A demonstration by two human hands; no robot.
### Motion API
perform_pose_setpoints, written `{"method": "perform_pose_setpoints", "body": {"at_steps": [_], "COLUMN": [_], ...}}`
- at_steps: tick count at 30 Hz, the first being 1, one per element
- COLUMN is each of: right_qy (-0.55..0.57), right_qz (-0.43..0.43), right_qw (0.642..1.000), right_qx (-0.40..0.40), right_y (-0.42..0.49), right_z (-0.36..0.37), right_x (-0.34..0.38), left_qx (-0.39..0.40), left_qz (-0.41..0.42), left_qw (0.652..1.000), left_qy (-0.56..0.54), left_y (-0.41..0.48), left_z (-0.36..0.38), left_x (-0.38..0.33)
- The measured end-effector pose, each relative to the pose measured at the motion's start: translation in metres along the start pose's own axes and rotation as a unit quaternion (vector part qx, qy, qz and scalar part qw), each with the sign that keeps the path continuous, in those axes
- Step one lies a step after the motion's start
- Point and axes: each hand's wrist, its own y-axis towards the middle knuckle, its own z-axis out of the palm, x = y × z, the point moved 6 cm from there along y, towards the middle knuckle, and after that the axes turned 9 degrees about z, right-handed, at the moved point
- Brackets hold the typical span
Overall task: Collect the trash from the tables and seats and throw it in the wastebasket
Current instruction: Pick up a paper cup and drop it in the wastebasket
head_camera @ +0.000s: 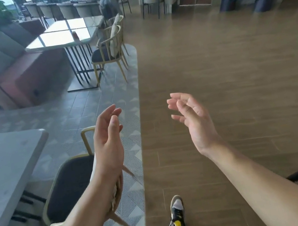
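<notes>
Both hands are raised and carry nothing: the left hand (108, 138) and the right hand (190, 117) each have a released grip, fingers loose. I'd judge the person is between pickups, with collecting left to do. On the far tabletop (59, 37) stands a small reddish item (75, 36), possibly trash but too blurred to name. No wastebasket is in sight. The near tabletop (4, 168) is cut off at the left edge, and a forearm hides part of the chair seat (70, 182).

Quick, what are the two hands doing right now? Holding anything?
Left hand: open, fingers relaxed, holding nothing.
Right hand: open, fingers loosely spread, holding nothing.
</notes>
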Motion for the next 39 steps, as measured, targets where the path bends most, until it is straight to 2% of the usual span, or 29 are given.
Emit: {"method": "perform_pose_setpoints", "body": {"at_steps": [9, 20, 29, 39], "right_qy": [0.021, 0.018, 0.001, 0.002], "right_qz": [0.004, -0.001, 0.008, 0.014], "right_qw": [0.999, 0.999, 0.999, 0.997], "right_qx": [0.032, 0.033, 0.048, 0.076], "right_y": [0.245, 0.451, 0.656, 0.854], "right_z": [-0.007, 0.005, 0.083, 0.197], "right_x": [0.000, -0.017, -0.048, -0.062], "left_qx": [-0.038, -0.056, -0.074, -0.104], "left_qz": [-0.004, -0.007, -0.029, -0.028], "left_qw": [0.999, 0.998, 0.997, 0.994], "left_qy": [0.013, -0.001, -0.017, 0.004], "left_y": [0.191, 0.382, 0.568, 0.752], "left_z": [0.067, 0.113, 0.107, 0.052], "left_x": [0.083, 0.181, 0.297, 0.368]}}
